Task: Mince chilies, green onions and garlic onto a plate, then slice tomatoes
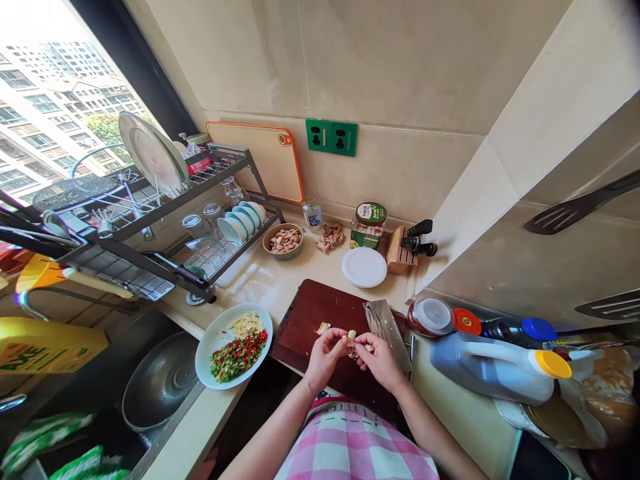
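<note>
Left hand (324, 355): thumb and fingers pinching garlic clove (352, 334)
Right hand (381, 364): fingers bunched at its right, exact grip unclear
Garlic clove: between both hands, above chopping board (320, 312); long axis unclear
Cleaver (384, 323): beside right hand

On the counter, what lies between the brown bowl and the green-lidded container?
The head view shows ginger and, nearer the bowl, a small blue-patterned glass.

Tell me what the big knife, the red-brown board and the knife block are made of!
The big knife looks like smooth steel: its grey blade catches pale light. The board, smooth and evenly dark red-brown, could be wood or plastic. The knife block seems wooden with a dull finish, going by its warm brown colour.
</note>
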Demonstrator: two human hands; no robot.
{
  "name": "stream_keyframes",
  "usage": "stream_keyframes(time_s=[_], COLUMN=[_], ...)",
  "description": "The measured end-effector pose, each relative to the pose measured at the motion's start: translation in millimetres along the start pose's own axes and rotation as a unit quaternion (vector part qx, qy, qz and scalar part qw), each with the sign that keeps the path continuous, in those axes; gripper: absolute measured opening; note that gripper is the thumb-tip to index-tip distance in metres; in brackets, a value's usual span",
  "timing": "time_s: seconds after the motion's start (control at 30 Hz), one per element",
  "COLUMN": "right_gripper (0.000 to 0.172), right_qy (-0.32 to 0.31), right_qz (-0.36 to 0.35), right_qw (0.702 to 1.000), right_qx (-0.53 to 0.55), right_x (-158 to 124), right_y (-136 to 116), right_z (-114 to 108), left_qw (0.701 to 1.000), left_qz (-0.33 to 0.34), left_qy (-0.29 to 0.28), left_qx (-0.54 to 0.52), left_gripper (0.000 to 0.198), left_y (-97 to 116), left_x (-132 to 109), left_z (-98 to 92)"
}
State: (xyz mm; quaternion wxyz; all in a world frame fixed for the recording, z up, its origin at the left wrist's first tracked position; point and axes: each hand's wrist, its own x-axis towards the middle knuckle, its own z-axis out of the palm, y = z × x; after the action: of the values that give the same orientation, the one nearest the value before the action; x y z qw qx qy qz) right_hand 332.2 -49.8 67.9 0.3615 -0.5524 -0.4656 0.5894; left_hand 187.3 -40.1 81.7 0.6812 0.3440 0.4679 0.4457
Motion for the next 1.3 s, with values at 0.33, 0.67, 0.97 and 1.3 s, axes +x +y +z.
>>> stream_keyframes(time_s=[0.33, 0.67, 0.97, 1.3], right_gripper=[0.018, 0.018, 0.027, 0.014], right_qy=[-0.001, 0.01, 0.057, 0.034], right_qz=[-0.066, -0.013, -0.01, 0.03], right_qw=[0.987, 0.998, 0.998, 0.999], right_qx=[-0.15, -0.062, -0.026, 0.021], right_x=[-4.9, -2.1, 3.1, -6.9], right_y=[-6.3, 15.2, 18.6, 32.5], right_z=[-4.6, 0.1, 1.4, -13.5], left_qw=[0.999, 0.994, 0.995, 0.79], left_qz=[-0.019, -0.077, -0.018, 0.215], left_qy=[-0.042, -0.044, -0.022, 0.017], left_qx=[0.004, -0.06, 0.093, 0.574], left_gripper=[0.029, 0.034, 0.04, 0.028], left_y=[-1.6, -12.0, -25.6, -14.4], left_x=[1.1, 0.0, 7.5, 25.8], left_z=[-4.6, -9.4, -12.1, -26.4])
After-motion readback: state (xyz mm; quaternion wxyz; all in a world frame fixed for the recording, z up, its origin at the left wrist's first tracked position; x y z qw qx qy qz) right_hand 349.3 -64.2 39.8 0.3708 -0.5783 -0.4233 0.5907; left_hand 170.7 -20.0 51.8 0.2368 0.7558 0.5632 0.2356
